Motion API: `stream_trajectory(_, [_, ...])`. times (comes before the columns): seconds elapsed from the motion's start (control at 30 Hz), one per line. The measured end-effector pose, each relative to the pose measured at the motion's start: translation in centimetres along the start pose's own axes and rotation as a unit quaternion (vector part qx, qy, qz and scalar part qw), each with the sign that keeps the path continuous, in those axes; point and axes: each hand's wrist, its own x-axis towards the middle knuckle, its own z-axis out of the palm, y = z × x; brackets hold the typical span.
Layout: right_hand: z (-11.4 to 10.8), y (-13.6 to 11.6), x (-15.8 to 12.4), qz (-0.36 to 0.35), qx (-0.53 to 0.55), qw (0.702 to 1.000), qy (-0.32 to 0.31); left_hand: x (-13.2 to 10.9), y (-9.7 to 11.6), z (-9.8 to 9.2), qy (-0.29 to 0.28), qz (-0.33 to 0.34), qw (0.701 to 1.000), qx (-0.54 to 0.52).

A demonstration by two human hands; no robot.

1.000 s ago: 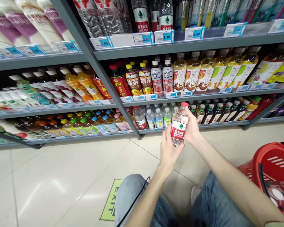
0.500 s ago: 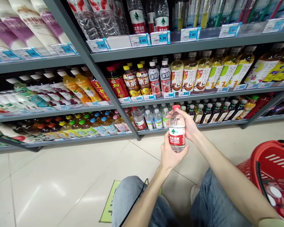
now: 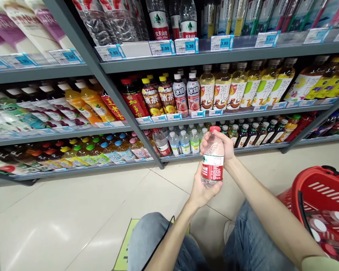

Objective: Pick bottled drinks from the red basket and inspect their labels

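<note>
A clear water bottle (image 3: pixel 213 162) with a red cap and a red, white and green label stands upright between my two hands, in front of the lowest shelf. My left hand (image 3: pixel 202 188) is wrapped round its lower part, the thumb across the base. Higher up, my right hand (image 3: pixel 224 145) grips the bottle near its shoulder, with fingers behind it and close under the cap. Part of the label's front is turned to the left, and small print faces me.
Shelves (image 3: pixel 186 62) full of drinks run across the front. A similar red-capped bottle (image 3: pixel 161 143) stands on the lowest shelf. At my right a red shopping basket (image 3: pixel 299 188) holds several bottles (image 3: pixel 318 226). A yellow-green floor sign (image 3: pixel 122 248) lies by my left knee.
The bottle has been turned in my hands, so its label front has swung left and small print shows. The shelves have shifted slightly left in view.
</note>
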Motion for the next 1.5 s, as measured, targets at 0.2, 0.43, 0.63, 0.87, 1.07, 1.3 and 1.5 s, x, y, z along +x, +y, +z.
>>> stream_trajectory(0.2, [-0.4,0.0,0.2,0.020,-0.007,1.000,0.020,0.3,-0.4,-0.3,0.002,0.006,0.998,0.062])
stream_trajectory(0.43, [-0.1,0.1,0.4,0.029,0.002,0.998,0.049,0.3,-0.2,-1.0,-0.003,0.022,0.997,0.075])
stream_trajectory(0.63, [-0.3,0.1,0.4,0.019,0.012,0.999,0.024,0.4,-0.3,-1.1,-0.005,0.024,0.997,0.077])
stream_trajectory(0.87, [-0.2,0.2,0.4,0.018,0.002,0.999,0.035,0.3,-0.4,-1.1,0.000,0.031,0.996,0.085])
stream_trajectory(1.07, [-0.4,0.3,0.5,0.008,0.010,0.999,0.030,0.4,-0.2,-1.1,-0.008,0.028,0.997,0.075])
stream_trajectory(1.3, [-0.9,0.4,0.8,0.015,0.036,0.999,0.014,0.4,-0.1,-1.3,-0.008,0.032,0.995,0.094])
stream_trajectory(1.5, [-0.2,0.1,0.3,-0.054,0.068,0.996,0.030,0.6,0.8,-1.0,0.150,0.204,0.919,0.302])
